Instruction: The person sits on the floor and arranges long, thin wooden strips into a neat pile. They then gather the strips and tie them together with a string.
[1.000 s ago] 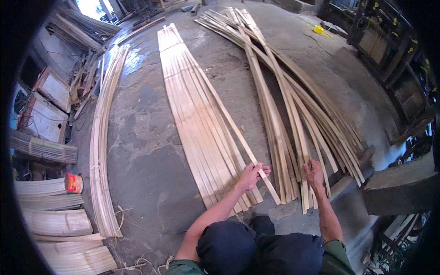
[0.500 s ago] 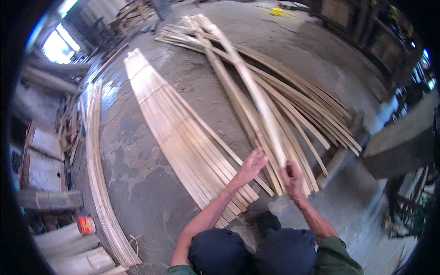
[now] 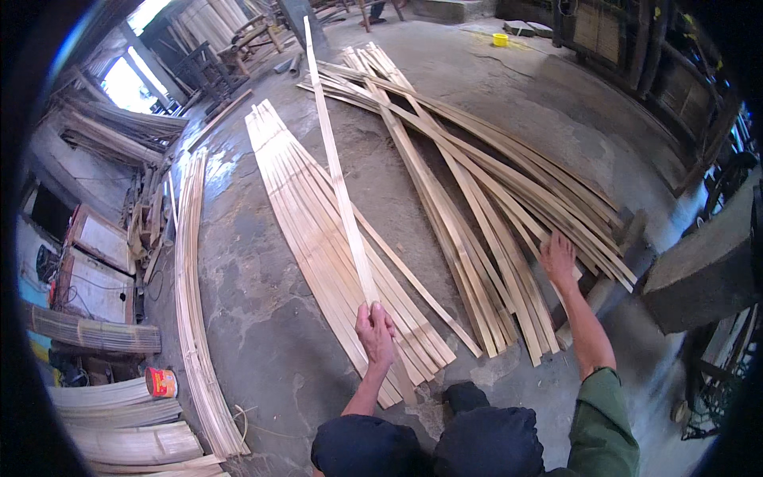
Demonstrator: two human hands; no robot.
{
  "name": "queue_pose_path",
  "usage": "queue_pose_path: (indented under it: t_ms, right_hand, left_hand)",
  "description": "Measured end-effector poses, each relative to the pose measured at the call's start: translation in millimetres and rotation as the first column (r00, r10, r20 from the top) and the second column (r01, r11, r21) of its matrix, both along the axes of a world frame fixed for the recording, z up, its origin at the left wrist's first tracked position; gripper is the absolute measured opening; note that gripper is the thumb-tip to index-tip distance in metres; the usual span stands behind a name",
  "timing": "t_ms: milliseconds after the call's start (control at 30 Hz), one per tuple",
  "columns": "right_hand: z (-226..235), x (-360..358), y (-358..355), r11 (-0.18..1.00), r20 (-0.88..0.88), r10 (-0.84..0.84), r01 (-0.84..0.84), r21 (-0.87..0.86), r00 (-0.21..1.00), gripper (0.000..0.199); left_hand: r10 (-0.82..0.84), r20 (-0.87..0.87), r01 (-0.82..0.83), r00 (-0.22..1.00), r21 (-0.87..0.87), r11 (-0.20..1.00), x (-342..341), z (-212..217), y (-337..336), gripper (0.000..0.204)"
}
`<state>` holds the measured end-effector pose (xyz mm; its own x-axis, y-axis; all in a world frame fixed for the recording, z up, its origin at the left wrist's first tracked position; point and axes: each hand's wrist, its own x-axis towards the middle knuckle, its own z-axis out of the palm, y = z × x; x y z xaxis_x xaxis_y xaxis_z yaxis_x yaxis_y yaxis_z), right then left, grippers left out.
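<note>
My left hand [image 3: 377,338] is closed around the near part of a long, pale bamboo strip [image 3: 337,179]. The strip slants up and away above a fan of bamboo strips [image 3: 318,246] laid side by side on the floor. My right hand [image 3: 559,258] reaches to the near ends of a crossed pile of bamboo strips [image 3: 509,179] on the right. Its fingers are stretched over the strips and seem to touch them, the tips partly hidden.
A narrow bundle of strips [image 3: 189,310] lies along the left. Beyond it are a red tin [image 3: 161,382], stacked slats [image 3: 95,327] and panels. A concrete block [image 3: 703,266] stands at right. A yellow container [image 3: 500,40] sits far off on the concrete floor [image 3: 238,294].
A strip from the right pile is now in my left hand, which has moved left over the fan. My right hand has moved right and farther away, onto other strips in the pile.
</note>
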<state>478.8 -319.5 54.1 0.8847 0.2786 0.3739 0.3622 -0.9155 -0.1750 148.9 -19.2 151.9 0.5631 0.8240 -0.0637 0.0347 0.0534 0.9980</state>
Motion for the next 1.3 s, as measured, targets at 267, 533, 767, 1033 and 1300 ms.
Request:
queue_pose_path:
  t_ms: [267, 533, 767, 1033, 1300]
  right_hand:
    - [55, -9, -5, 0.969, -0.216, 0.189, -0.146, 0.201, 0.958, 0.036]
    - [96, -82, -13, 0.76, -0.152, 0.299, -0.139, 0.635, 0.942, 0.024]
    - [101, -115, -19, 0.75, -0.298, 0.254, 0.008, 0.662, 0.92, 0.032]
    - [98, -143, 5, 0.696, -0.49, 0.284, 0.174, 0.696, 0.824, 0.048]
    - [62, -146, 17, 0.848, -0.514, 0.174, 0.138, 0.511, 0.84, 0.05]
  left_hand:
    - [0.116, -0.072, -0.116, 0.991, 0.008, 0.993, -57, -21, 3, 0.021]
    - [0.159, -0.086, -0.163, 0.984, -0.047, 0.986, -63, -33, -2, 0.023]
    - [0.147, -0.032, -0.15, 0.989, -0.126, 0.981, -64, -37, -10, 0.024]
    - [0.152, -0.006, -0.152, 0.988, -0.09, 0.984, -58, -40, -15, 0.024]
    - [0.151, 0.022, -0.149, 0.988, -0.085, 0.985, -53, -36, -18, 0.024]
